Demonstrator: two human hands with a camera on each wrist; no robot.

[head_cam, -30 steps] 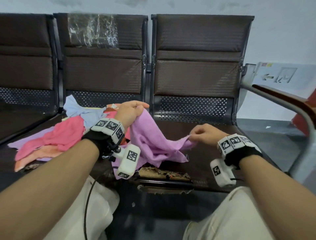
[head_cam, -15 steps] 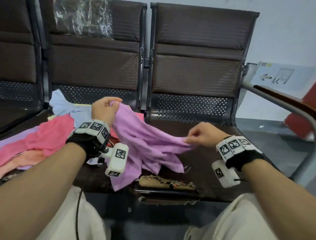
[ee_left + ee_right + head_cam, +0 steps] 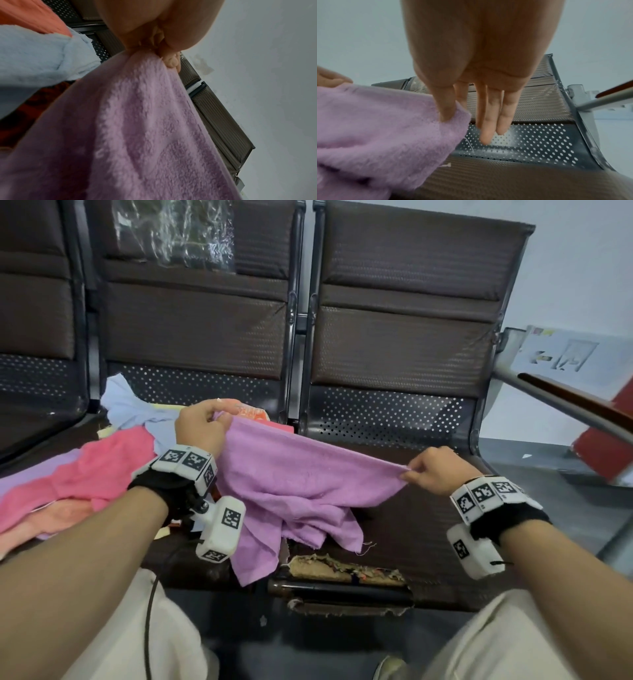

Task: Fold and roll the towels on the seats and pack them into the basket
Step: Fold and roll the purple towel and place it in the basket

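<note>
A lilac towel (image 3: 291,477) hangs stretched between my two hands above the brown seats, its lower part draping over the seat's front edge. My left hand (image 3: 202,426) grips one top corner with curled fingers (image 3: 169,62), above the towel (image 3: 137,135). My right hand (image 3: 431,470) pinches the opposite corner between thumb (image 3: 445,108) and forefinger, the other fingers straight, over the right seat; the towel (image 3: 376,128) fills the left of that view. Behind my left hand lies a pile with a pink towel (image 3: 85,474) and a light blue towel (image 3: 126,405). No basket is in view.
The right seat (image 3: 428,529) has torn padding (image 3: 342,568) at its front edge. A metal armrest (image 3: 575,405) runs along the far right. Crumpled clear plastic (image 3: 174,231) hangs on the middle backrest. My knees sit below the seat edge.
My hands have drawn apart, pulling the lilac towel's top edge taut. The left hand shifted its hold to the corner; the towel was bunched a second ago.
</note>
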